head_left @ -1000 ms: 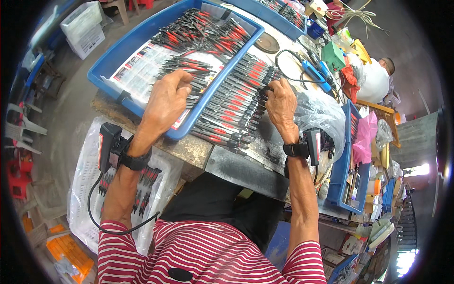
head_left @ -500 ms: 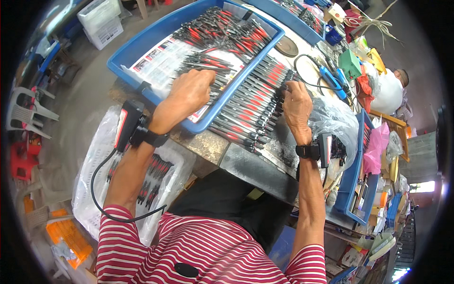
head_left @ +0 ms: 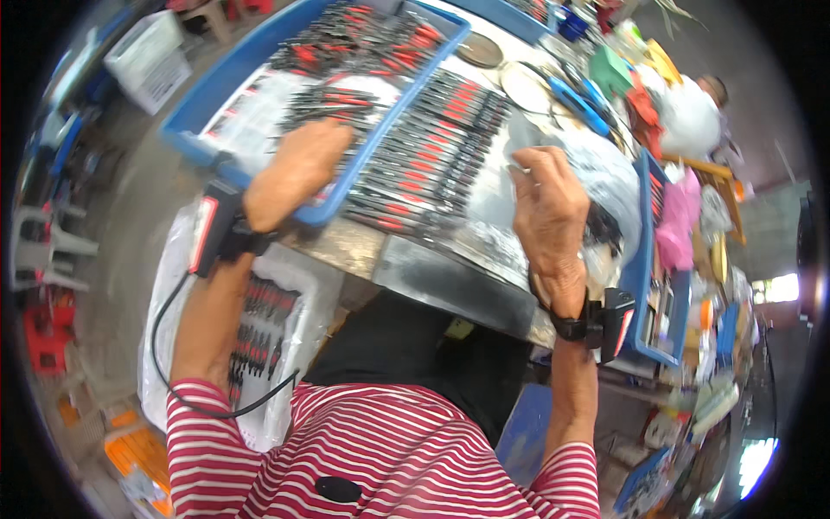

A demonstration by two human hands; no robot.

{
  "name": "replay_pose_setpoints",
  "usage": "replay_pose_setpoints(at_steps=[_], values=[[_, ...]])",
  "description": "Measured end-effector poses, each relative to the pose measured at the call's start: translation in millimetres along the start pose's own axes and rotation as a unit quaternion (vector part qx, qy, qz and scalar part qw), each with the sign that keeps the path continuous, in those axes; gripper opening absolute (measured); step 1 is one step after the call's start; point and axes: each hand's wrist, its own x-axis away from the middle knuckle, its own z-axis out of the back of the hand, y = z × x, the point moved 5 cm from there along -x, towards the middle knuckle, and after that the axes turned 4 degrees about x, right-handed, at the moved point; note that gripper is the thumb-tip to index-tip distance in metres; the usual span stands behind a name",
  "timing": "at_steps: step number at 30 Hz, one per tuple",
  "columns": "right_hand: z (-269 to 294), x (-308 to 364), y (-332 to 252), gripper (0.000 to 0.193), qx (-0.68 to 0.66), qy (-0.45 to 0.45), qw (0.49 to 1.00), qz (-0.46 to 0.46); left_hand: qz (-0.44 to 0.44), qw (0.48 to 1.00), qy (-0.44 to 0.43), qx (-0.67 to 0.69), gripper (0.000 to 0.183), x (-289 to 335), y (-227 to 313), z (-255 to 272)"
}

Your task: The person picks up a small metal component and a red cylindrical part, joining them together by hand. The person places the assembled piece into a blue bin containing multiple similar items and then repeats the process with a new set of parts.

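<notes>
My left hand (head_left: 304,164) is over the near part of a blue tray (head_left: 316,213), its fingers curled down beside a bunch of slim black-and-red rod-like pieces (head_left: 333,105). Whatever those fingers hold is hidden. To the right of the tray, a neat row of similar pieces (head_left: 424,160) lies side by side on the bench, red sections lined up. My right hand (head_left: 553,203) hangs over the grey bench surface, apart from the row. Its fingers are loosely bent, with a gap between them and nothing visible in it; motion blurs it.
Clear plastic bags (head_left: 605,173) and a blue bin (head_left: 644,320) stand on the right. Beyond the row lie a round brown disc (head_left: 479,50) and blue-handled tools (head_left: 577,105). A lined white basket (head_left: 298,324) with more pieces sits low on the left. A person (head_left: 713,91) is at far right.
My right hand has drawn back from the row's right end toward me. My left hand stays over the tray. The whole view has shifted, moving the bench leftward in the picture.
</notes>
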Motion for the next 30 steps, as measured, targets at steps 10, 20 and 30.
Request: replay_pose_setpoints(at_steps=[10,20,30], values=[[87.3,100.1,38.2,0.016,0.035,-0.027,0.987,-0.153,0.154,0.975,-0.099,0.128,0.031,-1.8,-24.0,-6.7],[195.4,187.6,135.2,0.006,0.18,-0.02,0.918,-0.351,0.049,0.985,-0.117,0.114,0.027,1.2,-21.8,-4.2],[191.0,219.5,228.2,0.018,0.306,-0.216,0.849,-0.372,0.145,0.986,-0.087,-0.006,0.025,-5.0,-42.0,-4.9]])
